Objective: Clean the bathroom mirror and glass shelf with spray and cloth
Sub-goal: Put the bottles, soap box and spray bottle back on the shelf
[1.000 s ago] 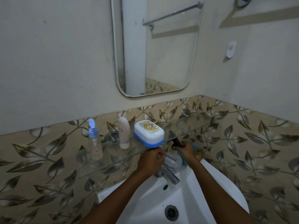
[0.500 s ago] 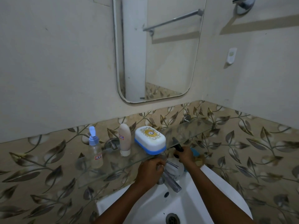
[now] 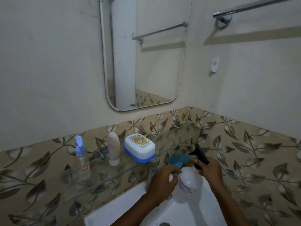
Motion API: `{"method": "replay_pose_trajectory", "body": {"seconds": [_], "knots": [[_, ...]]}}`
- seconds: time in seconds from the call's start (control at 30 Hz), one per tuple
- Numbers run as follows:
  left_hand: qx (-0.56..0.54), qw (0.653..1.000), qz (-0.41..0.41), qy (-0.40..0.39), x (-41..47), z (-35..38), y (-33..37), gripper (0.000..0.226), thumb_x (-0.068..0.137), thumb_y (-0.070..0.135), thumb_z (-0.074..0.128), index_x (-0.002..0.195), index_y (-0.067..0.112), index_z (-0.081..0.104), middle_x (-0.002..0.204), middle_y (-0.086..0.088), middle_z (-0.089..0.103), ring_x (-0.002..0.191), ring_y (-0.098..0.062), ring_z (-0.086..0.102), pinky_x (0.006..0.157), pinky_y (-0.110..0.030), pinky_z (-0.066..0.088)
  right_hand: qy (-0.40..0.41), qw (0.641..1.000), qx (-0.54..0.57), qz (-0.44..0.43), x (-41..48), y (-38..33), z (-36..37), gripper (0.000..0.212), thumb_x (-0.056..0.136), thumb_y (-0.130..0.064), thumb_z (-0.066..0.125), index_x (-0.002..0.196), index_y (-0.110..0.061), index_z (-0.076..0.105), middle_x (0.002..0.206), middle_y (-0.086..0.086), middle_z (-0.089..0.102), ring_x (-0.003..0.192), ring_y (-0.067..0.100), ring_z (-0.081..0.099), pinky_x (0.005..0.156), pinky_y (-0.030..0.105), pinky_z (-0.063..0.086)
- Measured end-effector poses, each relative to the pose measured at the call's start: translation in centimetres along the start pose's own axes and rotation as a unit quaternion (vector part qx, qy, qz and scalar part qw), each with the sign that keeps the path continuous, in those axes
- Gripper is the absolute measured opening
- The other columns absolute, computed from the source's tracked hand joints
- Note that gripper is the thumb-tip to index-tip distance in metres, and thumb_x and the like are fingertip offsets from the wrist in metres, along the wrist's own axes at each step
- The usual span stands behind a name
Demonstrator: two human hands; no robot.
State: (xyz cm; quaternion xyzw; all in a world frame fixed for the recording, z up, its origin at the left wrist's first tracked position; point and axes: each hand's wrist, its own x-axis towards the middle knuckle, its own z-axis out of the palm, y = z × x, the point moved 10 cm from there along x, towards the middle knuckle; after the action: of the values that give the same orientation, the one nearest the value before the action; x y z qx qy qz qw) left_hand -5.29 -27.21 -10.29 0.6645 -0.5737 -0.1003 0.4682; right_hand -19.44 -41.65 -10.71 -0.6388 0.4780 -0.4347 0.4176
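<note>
Shelf (image 3: pixel 179 136) glass, wall-mounted under mirror (image 3: pixel 146 62), above sink (image 3: pixel 187 212).

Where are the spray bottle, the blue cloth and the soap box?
Spray bottle (image 3: pixel 189 180), head view, on its white body.
Blue cloth (image 3: pixel 176 160), head view, on the bunched fabric above the left hand.
Soap box (image 3: pixel 140 145), head view, on its white lid.

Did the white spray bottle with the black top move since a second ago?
Yes. The white spray bottle with the black trigger top has risen from behind the metal tap, held in the right hand above the white sink.
</note>
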Motion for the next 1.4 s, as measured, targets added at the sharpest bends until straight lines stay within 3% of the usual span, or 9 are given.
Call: {"method": "replay_pose_trajectory", "body": {"seconds": [0.1, 0.23, 0.33, 0.4, 0.5, 0.8, 1.1, 1.3, 1.4], "knots": [[-0.008, 0.997, 0.073, 0.011, 2.4, -0.6, 4.9, 0.023, 0.088, 0.012, 0.051, 0.104, 0.015, 0.067, 0.105, 0.006, 0.065, 0.093, 0.008, 0.049, 0.079, 0.001, 0.034, 0.023, 0.999, 0.0, -0.035, 0.2, -4.4, -3.7, 0.027, 0.081, -0.009, 0.068, 0.101, 0.01, 0.063, 0.081, 0.019, 0.062, 0.075, 0.036, 0.063, 0.061, 0.044, 0.055], [0.008, 0.994, 0.107, 0.03, 6.4, -2.6, 8.5, 0.032, 0.083, 0.032, 0.046, 0.105, 0.018, 0.065, 0.108, 0.004, 0.064, 0.093, 0.001, 0.05, 0.077, -0.003, 0.036, 0.042, 0.995, 0.039, -0.077, 2.2, -10.0, -6.6, 0.033, 0.081, -0.012, 0.069, 0.105, 0.008, 0.063, 0.086, 0.018, 0.063, 0.083, 0.038, 0.064, 0.071, 0.053, 0.057], [0.064, 0.993, 0.094, 0.043, 9.1, -4.4, 8.5, 0.026, 0.088, 0.02, 0.055, 0.114, 0.018, 0.061, 0.119, 0.001, 0.06, 0.106, -0.009, 0.051, 0.089, -0.021, 0.045, 0.065, 0.992, 0.036, -0.105, 4.4, -13.9, -6.6, 0.029, 0.08, -0.017, 0.07, 0.099, 0.004, 0.066, 0.087, 0.018, 0.066, 0.082, 0.035, 0.066, 0.066, 0.047, 0.058], [0.109, 0.99, 0.077, 0.044, 10.6, -5.3, 8.1, 0.03, 0.087, 0.018, 0.056, 0.117, 0.018, 0.061, 0.121, -0.002, 0.06, 0.11, -0.016, 0.054, 0.093, -0.032, 0.046, 0.073, 0.99, 0.032, -0.113, 6.4, -15.8, -5.6, 0.021, 0.08, -0.02, 0.071, 0.088, -0.001, 0.067, 0.083, 0.018, 0.067, 0.081, 0.038, 0.067, 0.068, 0.055, 0.057], [0.136, 0.987, 0.067, 0.053, 12.0, -6.4, 7.7, 0.029, 0.087, 0.018, 0.055, 0.115, 0.017, 0.064, 0.118, 0.0, 0.064, 0.108, -0.016, 0.057, 0.092, -0.031, 0.047, 0.078, 0.989, 0.011, -0.123, 9.7, -17.8, -3.5, 0.019, 0.081, -0.022, 0.069, 0.078, -0.003, 0.064, 0.082, 0.021, 0.068, 0.078, 0.04, 0.066, 0.067, 0.058, 0.056], [0.127, 0.987, 0.077, 0.057, 12.7, -7.0, 5.8, 0.024, 0.085, 0.017, 0.053, 0.103, 0.023, 0.068, 0.109, 0.009, 0.066, 0.104, -0.007, 0.057, 0.09, -0.025, 0.045, 0.043, 0.988, -0.081, -0.125, 17.1, -19.5, 1.2, 0.023, 0.084, -0.02, 0.065, 0.094, 0.002, 0.066, 0.081, 0.015, 0.063, 0.078, 0.036, 0.063, 0.072, 0.053, 0.056], [0.118, 0.989, 0.079, 0.038, 14.1, -7.0, 6.0, 0.026, 0.087, 0.016, 0.051, 0.106, 0.023, 0.067, 0.112, 0.008, 0.066, 0.106, -0.008, 0.056, 0.092, -0.026, 0.045, 0.005, 0.989, -0.122, -0.086, 21.0, -19.0, 2.6, 0.014, 0.083, -0.009, 0.064, 0.091, 0.003, 0.063, 0.091, 0.025, 0.066, 0.082, 0.037, 0.064, 0.078, 0.055, 0.055], [0.111, 0.991, 0.072, 0.033, 14.5, -7.2, 5.6, 0.028, 0.084, 0.023, 0.048, 0.106, 0.025, 0.066, 0.112, 0.008, 0.065, 0.106, -0.007, 0.056, 0.093, -0.03, 0.046, -0.045, 0.977, -0.191, -0.08, 21.4, -20.0, 3.7, 0.03, 0.083, 0.001, 0.053, 0.114, 0.003, 0.052, 0.092, 0.016, 0.053, 0.081, 0.029, 0.052, 0.058, 0.035, 0.047], [0.111, 0.99, 0.073, 0.036, 14.7, -7.3, 5.5, 0.027, 0.085, 0.022, 0.049, 0.106, 0.025, 0.066, 0.112, 0.007, 0.065, 0.105, -0.007, 0.055, 0.093, -0.031, 0.046, -0.056, 0.974, -0.205, -0.081, 21.8, -20.1, 3.9, 0.031, 0.086, 0.0, 0.052, 0.115, 0.007, 0.052, 0.092, 0.017, 0.052, 0.083, 0.027, 0.051, 0.06, 0.032, 0.043]]}}
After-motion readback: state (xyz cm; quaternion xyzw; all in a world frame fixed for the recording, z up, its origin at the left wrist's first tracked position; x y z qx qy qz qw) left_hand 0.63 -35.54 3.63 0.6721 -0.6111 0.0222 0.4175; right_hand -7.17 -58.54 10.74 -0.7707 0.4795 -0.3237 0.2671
